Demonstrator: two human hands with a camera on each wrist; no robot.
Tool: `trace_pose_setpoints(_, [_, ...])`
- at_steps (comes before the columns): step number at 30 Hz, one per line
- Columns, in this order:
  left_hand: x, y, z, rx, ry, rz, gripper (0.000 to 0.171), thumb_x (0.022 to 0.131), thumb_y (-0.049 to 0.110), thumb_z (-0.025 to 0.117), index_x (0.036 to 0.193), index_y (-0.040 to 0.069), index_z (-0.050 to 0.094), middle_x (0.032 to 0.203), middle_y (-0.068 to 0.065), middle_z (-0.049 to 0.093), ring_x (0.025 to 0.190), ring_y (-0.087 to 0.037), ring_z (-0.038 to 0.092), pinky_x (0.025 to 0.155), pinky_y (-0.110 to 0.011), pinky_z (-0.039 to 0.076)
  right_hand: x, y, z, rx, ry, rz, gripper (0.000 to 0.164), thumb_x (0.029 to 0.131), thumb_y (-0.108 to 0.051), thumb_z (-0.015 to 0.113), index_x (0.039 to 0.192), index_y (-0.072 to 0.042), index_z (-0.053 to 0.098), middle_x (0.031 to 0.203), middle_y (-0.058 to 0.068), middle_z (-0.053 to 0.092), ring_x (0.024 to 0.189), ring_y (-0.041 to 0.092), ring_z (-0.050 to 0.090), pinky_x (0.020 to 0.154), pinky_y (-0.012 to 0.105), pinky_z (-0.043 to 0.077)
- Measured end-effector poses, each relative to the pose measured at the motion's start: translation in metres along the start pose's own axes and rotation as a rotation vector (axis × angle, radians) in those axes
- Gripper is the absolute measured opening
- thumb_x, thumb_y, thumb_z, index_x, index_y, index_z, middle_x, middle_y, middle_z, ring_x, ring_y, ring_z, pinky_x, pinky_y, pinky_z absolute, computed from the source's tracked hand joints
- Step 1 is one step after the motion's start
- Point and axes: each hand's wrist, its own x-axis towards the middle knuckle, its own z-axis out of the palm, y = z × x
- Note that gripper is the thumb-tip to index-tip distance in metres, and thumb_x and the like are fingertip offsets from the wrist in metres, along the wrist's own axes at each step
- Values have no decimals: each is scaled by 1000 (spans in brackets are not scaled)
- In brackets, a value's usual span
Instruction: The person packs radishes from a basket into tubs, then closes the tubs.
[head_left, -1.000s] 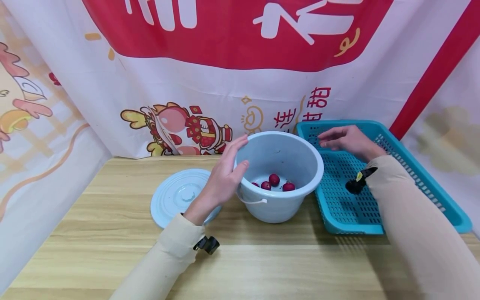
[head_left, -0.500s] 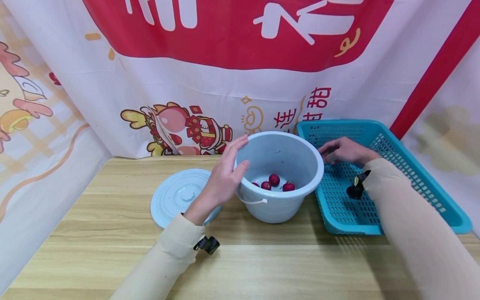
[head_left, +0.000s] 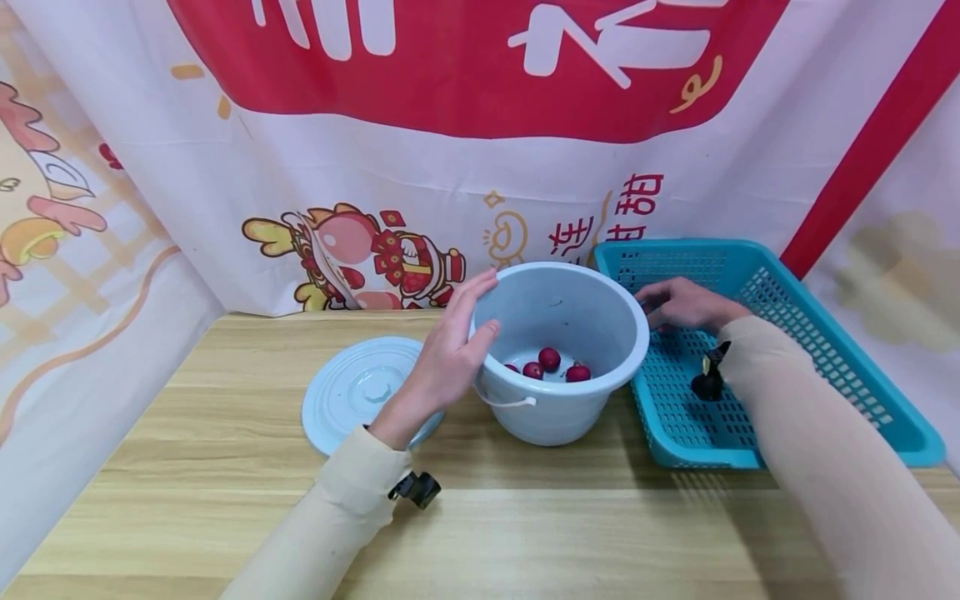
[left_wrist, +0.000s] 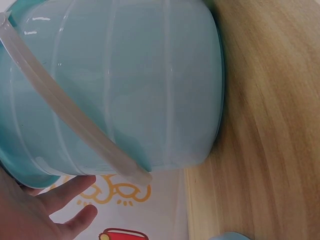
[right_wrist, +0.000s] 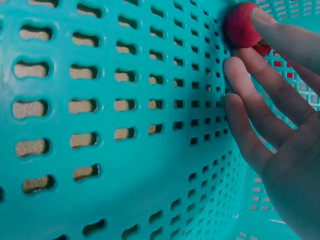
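Observation:
My left hand (head_left: 452, 342) rests against the left rim of a light-blue bucket (head_left: 551, 417), fingers fairly straight and thumb at the rim. In the left wrist view its fingers (left_wrist: 70, 192) spread beside the bucket's wall. Several small round dark-red fruits (head_left: 549, 360) lie on the bucket's bottom. My right hand (head_left: 686, 304) is down inside a teal plastic basket (head_left: 832, 321), close to the bucket. The right wrist view shows its thumb and forefinger pinching a round red fruit (right_wrist: 241, 25) near the basket's perforated surface. Another red piece (right_wrist: 261, 48) shows behind it, partly hidden.
A light-blue round lid (head_left: 352, 387) lies on the wooden table (head_left: 202, 450), left of the bucket and partly behind my left forearm. The bucket's white handle (left_wrist: 75, 112) hangs down its side. A printed cloth (head_left: 450, 192) hangs behind the table.
My right hand has lowered into the basket, towards its left side by the bucket, and its fingers have drawn together. My left hand and the bucket have stayed in place.

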Motion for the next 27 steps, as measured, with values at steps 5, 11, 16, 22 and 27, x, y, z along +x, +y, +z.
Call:
trace_pose_setpoints(5, [0,0,0,4,2,-2,61,106,34,44,165,18,37,175,7,29,163,-18,27,130,-57,30,2,-4,1,-21,-21,-6,45,104,-14,64,148,-7,57,152,26,54,137,45,48,111,62,52])
trace_pose_setpoints(11, [0,0,0,1,2,-2,61,106,34,44,165,17,37,175,4,29,163,-19,27,130,-58,30,2,-9,2,-65,-15,-38,42,105,-12,62,146,-7,59,151,26,54,138,48,48,111,65,51])
trace_pose_setpoints(16, [0,0,0,3,-4,-11,61,106,35,44,165,18,36,175,8,29,163,-18,27,130,-58,30,2,-10,2,-98,6,-47,42,105,-10,61,147,-6,59,150,26,56,136,47,50,110,64,52])
trace_pose_setpoints(22, [0,1,0,1,-6,-10,61,106,35,44,165,19,36,175,9,28,163,-18,28,130,-58,31,2,-12,2,-92,31,-35,45,103,-7,62,149,-5,58,147,27,59,134,46,53,109,62,54])
trace_pose_setpoints(27, [-1,1,-1,-2,-7,-12,61,107,35,45,165,19,36,175,10,28,163,-19,27,130,-60,31,2,-14,2,-100,-4,-45,47,104,-8,62,151,-7,56,151,26,56,138,48,49,112,66,49])
